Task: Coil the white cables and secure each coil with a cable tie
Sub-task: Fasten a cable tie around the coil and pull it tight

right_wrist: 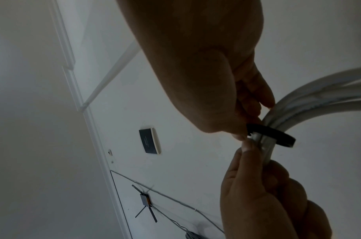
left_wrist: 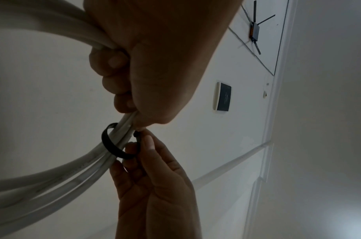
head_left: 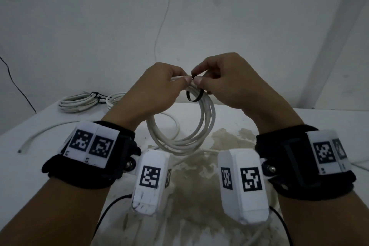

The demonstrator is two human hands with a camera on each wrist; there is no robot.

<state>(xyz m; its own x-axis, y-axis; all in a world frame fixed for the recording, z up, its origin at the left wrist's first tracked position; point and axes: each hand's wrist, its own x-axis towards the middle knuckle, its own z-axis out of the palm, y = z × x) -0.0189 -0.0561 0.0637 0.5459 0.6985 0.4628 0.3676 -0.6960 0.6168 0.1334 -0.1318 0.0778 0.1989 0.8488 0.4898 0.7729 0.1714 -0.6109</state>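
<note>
The coil of white cable (head_left: 179,124) hangs in the air above the stained white table (head_left: 329,126), its upper arc gathered between both hands and its lower loops close to the tabletop — whether they touch it cannot be told. A black cable tie (head_left: 195,96) already circles the strands just below the grip, but as a wide, slack ring rather than a snug band, so by my reading this coil is wound and only the cinching is left. The left hand (head_left: 157,84) is curled round the bundled strands, thumb pressed on top beside the tie's head. The right hand (head_left: 225,82) pinches the tie's head end between thumb and forefinger, its other fingers bent loosely behind the coil. Beyond the held coil, at the table's far left edge, lies a finished coil (head_left: 78,102) with a black tie on it, and just right of that a second coil (head_left: 114,99), half hidden by the left hand. Nearer than those, left of the held coil, a loose length of cable (head_left: 46,132) lies uncoiled on the table — probably work yet to do.
</note>
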